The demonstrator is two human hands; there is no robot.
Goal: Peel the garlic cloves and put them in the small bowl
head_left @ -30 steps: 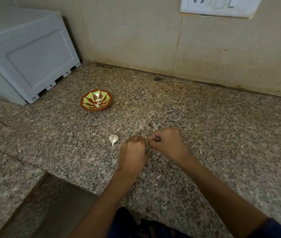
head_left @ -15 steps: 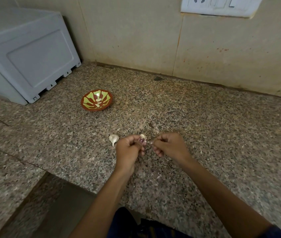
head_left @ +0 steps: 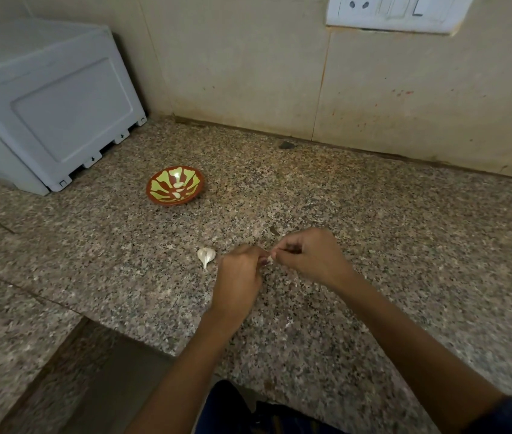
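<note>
My left hand [head_left: 239, 277] and my right hand [head_left: 308, 255] meet over the granite counter [head_left: 373, 245], fingertips together around a small garlic clove [head_left: 269, 259] that is mostly hidden between them. Both hands pinch it. An unpeeled garlic clove [head_left: 206, 255] lies on the counter just left of my left hand. The small red bowl with a green pattern [head_left: 154, 195] sits further back and to the left, with a few pale peeled cloves [head_left: 179, 185] inside.
A white appliance box [head_left: 45, 104] stands at the back left against the wall. A switch plate [head_left: 395, 10] is on the wall above. The counter drops to a lower ledge [head_left: 13, 339] at the front left. Bits of peel [head_left: 294, 283] lie near my hands.
My hands parted slightly half a second ago, showing the clove at my left fingertips, and have closed together on it again, shifted a little away from me.
</note>
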